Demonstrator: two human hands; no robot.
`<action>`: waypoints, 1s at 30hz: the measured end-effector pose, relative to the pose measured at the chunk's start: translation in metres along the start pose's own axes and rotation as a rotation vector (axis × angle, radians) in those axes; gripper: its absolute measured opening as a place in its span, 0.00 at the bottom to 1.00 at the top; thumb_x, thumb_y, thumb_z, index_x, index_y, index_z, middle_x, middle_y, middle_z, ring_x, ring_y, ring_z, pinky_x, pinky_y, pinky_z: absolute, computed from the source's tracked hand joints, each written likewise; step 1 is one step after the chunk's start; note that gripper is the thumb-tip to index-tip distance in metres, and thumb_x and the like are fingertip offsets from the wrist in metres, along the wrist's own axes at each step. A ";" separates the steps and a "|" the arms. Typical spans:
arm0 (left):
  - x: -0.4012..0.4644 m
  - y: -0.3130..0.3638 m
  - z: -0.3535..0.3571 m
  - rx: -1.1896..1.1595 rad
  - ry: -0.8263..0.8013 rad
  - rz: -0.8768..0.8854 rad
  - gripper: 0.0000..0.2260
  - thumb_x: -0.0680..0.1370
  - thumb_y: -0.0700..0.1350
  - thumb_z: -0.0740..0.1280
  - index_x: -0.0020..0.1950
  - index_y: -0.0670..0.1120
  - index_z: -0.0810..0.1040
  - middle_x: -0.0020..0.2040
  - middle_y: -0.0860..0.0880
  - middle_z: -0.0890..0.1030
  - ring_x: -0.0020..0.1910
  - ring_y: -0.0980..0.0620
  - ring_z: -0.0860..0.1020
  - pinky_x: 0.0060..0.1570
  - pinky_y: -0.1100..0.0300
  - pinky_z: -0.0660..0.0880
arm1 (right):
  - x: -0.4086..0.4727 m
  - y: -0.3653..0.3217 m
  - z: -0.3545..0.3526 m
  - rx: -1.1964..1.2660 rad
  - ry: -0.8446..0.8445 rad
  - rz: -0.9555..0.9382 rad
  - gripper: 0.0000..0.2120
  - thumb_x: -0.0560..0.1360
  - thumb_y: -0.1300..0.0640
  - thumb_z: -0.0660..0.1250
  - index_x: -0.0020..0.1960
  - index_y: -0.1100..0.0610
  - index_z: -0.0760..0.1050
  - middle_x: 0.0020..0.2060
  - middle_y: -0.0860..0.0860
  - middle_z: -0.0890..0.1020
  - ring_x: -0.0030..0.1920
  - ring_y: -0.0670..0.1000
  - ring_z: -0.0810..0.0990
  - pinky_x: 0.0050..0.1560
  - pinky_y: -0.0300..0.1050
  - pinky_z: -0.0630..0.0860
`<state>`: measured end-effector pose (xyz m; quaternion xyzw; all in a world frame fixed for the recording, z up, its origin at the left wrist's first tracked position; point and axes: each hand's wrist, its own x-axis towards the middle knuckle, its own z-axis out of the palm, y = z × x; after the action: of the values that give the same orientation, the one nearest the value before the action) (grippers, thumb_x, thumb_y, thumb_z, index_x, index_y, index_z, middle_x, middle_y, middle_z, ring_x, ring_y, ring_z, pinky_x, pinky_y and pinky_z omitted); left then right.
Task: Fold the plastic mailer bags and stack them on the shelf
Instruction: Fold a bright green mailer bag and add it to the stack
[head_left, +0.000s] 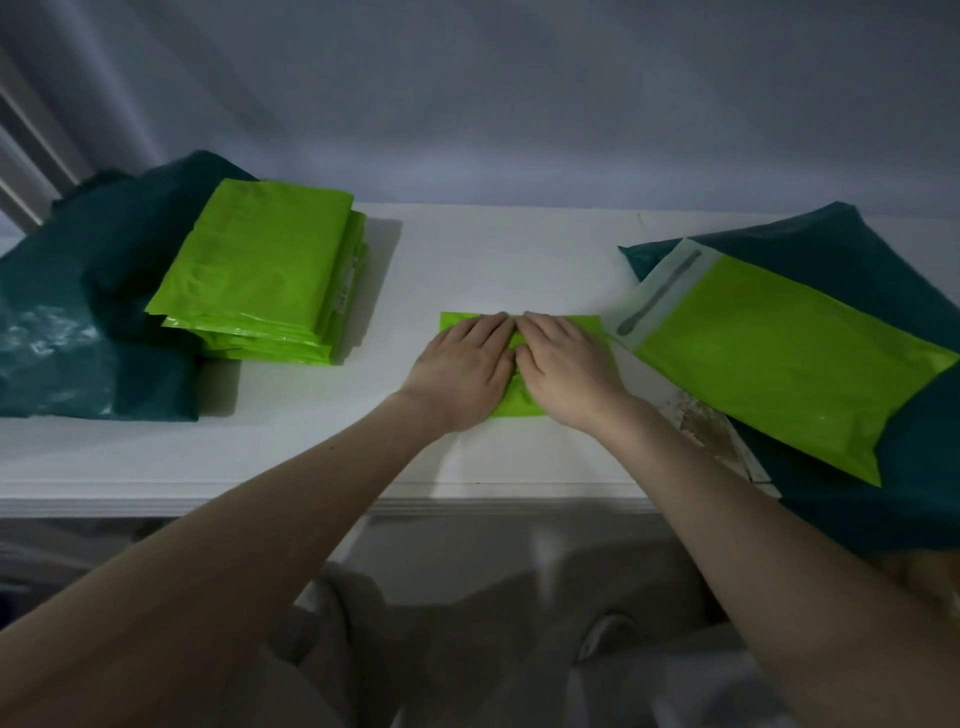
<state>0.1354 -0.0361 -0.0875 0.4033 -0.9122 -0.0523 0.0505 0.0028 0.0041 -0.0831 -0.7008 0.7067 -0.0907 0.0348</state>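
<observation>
A folded bright green mailer bag (514, 408) lies on the white shelf (322, 457) in the middle. My left hand (462, 369) and my right hand (566, 364) both lie flat on it, fingers straight and side by side, pressing it down and hiding most of it. A stack of several folded green mailers (260, 275) sits to the left. An unfolded green mailer (779, 358) with a white adhesive flap lies to the right.
Dark teal plastic bags lie under the left stack (78, 322) and under the unfolded mailer at the right (883, 493). A worn, chipped patch (706, 426) marks the shelf near its right front. A grey wall rises behind the shelf.
</observation>
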 end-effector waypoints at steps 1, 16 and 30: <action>0.000 0.000 -0.001 -0.004 0.004 0.001 0.41 0.68 0.57 0.30 0.76 0.44 0.56 0.76 0.47 0.60 0.73 0.47 0.60 0.70 0.56 0.55 | 0.000 0.000 0.000 -0.008 -0.006 0.003 0.21 0.80 0.55 0.51 0.71 0.58 0.63 0.70 0.51 0.67 0.71 0.52 0.64 0.71 0.49 0.60; -0.002 -0.001 -0.003 -0.047 -0.046 -0.137 0.22 0.81 0.56 0.47 0.75 0.58 0.54 0.75 0.47 0.56 0.74 0.46 0.53 0.70 0.45 0.49 | -0.004 0.002 -0.012 -0.016 -0.064 0.226 0.21 0.78 0.42 0.52 0.71 0.40 0.61 0.70 0.55 0.64 0.71 0.56 0.61 0.67 0.63 0.56; -0.001 -0.002 -0.001 -0.343 -0.016 -0.224 0.28 0.80 0.56 0.52 0.77 0.52 0.45 0.78 0.46 0.44 0.77 0.50 0.42 0.73 0.52 0.38 | -0.006 0.007 -0.003 -0.019 -0.121 0.293 0.30 0.77 0.34 0.44 0.76 0.43 0.45 0.76 0.57 0.48 0.76 0.57 0.46 0.71 0.65 0.48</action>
<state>0.1372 -0.0370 -0.0868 0.4874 -0.8396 -0.2156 0.1049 -0.0046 0.0100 -0.0816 -0.5948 0.7988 -0.0356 0.0835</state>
